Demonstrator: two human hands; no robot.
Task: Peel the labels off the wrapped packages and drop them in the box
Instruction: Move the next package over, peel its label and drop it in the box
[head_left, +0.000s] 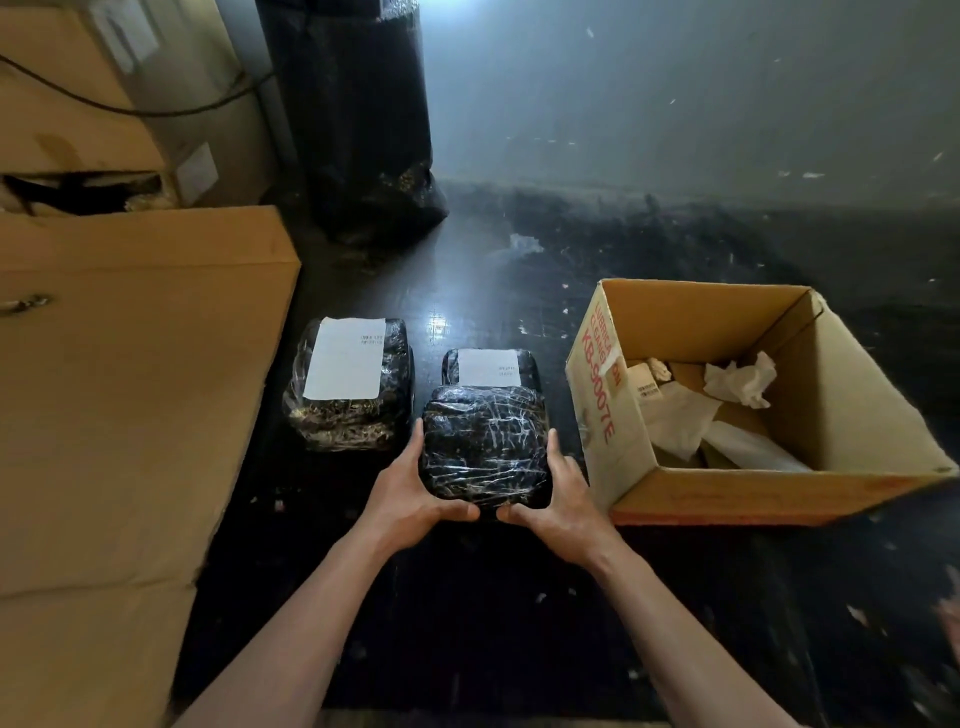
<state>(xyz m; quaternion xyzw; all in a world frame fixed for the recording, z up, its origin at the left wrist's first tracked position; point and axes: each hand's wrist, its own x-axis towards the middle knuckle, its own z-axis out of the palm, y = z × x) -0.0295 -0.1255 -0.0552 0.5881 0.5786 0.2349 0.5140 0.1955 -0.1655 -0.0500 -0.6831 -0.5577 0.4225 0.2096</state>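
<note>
Your left hand (410, 491) and right hand (563, 501) both grasp the near package (485, 447), one on each flank, with thumbs almost meeting on its near edge and fingers running up the sides. It sits in front of you, just left of the box (779, 491). I can't tell whether it's lifted or resting on the floor (467, 623). It's a black block with rounded corners under tight, creased, shiny clear film, and there's no label on the face you see. My read is that it's dense, fairly stiff and not fragile, but the film looks slick. Keep the two-sided clamp, palms low, and don't pinch the film. The label may be on a hidden face, so check by turning it. Right behind it is the rear package (530, 364), with a white label (485, 368) on top. The left package (348, 415) is bigger and its label (345, 358) is larger, also on top. To lift a label, start at a corner, since the paper probably tears if you pull it fast. The box is open and holds crumpled white scraps (737, 384). There's a big carton (130, 364) on your far left and a black bag (358, 130) standing at the back.
</note>
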